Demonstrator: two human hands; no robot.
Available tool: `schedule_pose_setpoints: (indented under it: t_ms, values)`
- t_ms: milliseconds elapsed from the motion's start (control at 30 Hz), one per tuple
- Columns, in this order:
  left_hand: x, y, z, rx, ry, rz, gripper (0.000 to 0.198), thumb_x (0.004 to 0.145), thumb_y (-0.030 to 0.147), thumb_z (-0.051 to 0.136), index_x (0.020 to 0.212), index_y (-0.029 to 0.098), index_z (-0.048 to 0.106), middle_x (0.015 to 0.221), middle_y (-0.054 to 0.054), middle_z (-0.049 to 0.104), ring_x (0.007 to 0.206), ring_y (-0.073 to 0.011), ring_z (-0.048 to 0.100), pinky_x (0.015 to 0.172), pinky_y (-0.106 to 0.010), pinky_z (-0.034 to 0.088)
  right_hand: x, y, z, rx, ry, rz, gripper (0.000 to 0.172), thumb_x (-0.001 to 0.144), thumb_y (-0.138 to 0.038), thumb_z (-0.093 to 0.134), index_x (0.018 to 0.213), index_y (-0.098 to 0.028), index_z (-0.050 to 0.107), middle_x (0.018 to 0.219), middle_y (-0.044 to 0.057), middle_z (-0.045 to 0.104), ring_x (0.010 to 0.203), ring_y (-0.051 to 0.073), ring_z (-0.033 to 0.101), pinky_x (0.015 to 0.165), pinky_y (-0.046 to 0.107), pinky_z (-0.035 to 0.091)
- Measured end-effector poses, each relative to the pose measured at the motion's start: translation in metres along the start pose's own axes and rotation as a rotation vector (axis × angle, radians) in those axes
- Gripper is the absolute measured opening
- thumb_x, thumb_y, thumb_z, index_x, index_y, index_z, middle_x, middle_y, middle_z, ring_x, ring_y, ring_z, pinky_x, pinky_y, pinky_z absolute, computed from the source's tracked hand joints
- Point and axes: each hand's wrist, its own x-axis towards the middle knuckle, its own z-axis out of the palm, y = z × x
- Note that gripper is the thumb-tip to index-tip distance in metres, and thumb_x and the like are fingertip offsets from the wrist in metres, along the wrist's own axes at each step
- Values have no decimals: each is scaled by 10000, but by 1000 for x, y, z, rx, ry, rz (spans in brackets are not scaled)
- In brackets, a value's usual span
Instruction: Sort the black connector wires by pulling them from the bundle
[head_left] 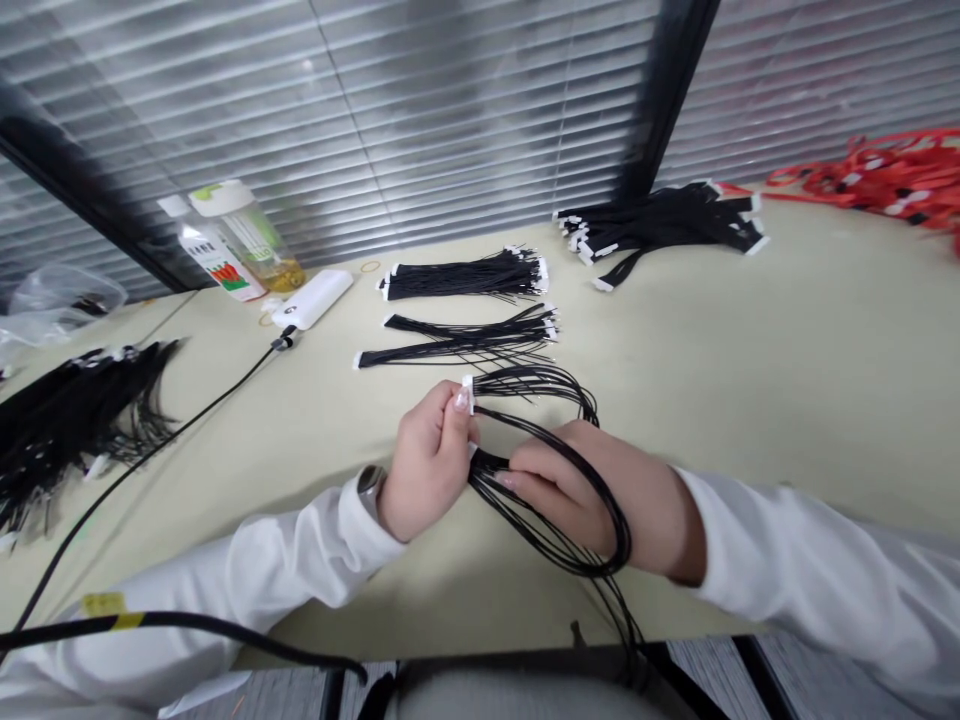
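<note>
My left hand (431, 455) pinches a white connector (468, 394) between thumb and fingers. Thin black wires (611, 500) run from that connector and loop round to the right, over the back of my right hand (592, 485). The fingers of my right hand are closed on the black wires just right of a second white connector, partly hidden beside my left fingers. Loose wire ends hang past the table's front edge. Just beyond my hands lie two small flat bundles of black wires (450, 350) with white connectors.
Further back lie a neat black wire bundle (465, 278), another black pile (667, 225) and red wires (885, 185). At left are a black wire pile (75, 420), two bottles (217, 255), a white power bank (315, 298) with a cable, and a plastic bag (64, 300).
</note>
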Motion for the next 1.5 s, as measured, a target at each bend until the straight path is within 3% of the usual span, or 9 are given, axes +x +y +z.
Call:
schedule_pose_setpoints:
  t_ms: [267,467,533,600,733,800,933,1067,1500]
  values:
    - [0,-1,1,16,22,-1,347,927,356,300,649,174,399,538,35,438,491,-80,386,492,-213,325,-5,-4,-4,-115,118,39,252,894,-227,376,671,-176,482,600,-7,509,520,108,422,510,247,264]
    - [3,-2,0,36,72,-2,361,929,332,296,622,171,397,552,23,456,508,-83,402,507,-217,335,-14,5,-29,-614,361,79,185,817,-157,466,649,-176,539,525,24,515,490,149,458,470,280,233]
    - [4,-2,0,39,62,-5,356,929,329,296,629,170,404,555,22,464,511,-82,405,507,-215,337,-16,17,-41,-739,557,173,155,819,-187,477,717,-175,592,462,11,492,424,135,428,438,279,196]
    - [4,-2,1,35,47,-2,348,928,329,300,640,169,412,555,23,468,510,-81,405,506,-212,337,-15,27,-51,-623,778,180,133,813,-182,503,827,-167,634,526,22,566,469,135,491,450,275,281]
    - [1,-2,1,21,3,9,349,926,329,308,634,167,410,552,23,462,506,-79,401,500,-207,335,-10,29,-58,229,1132,-9,183,829,-147,516,954,-156,649,919,76,646,780,159,619,662,310,475]
    - [0,-3,1,1,-20,13,341,926,330,311,638,170,399,554,25,459,507,-78,403,505,-206,339,-9,24,-54,497,1200,-79,204,852,-142,483,984,-163,637,849,49,626,681,126,607,585,287,480]
    - [-3,-2,0,-38,-63,31,337,928,339,302,648,174,391,538,31,445,495,-77,398,512,-209,346,-9,15,-41,581,774,-91,504,823,-85,489,1286,-232,354,676,-46,602,536,87,537,434,210,381]
    - [-3,0,-1,-23,-58,54,347,928,339,301,641,173,404,541,26,454,497,-80,405,511,-213,348,-6,9,-31,318,397,88,75,825,-153,514,801,-195,573,637,-40,598,580,78,524,544,211,398]
    - [-5,1,0,-48,-71,42,347,925,356,301,643,178,395,533,27,440,480,-83,384,484,-217,333,-4,6,-24,38,421,120,251,832,-172,460,584,-177,420,554,-32,481,526,86,435,532,226,318]
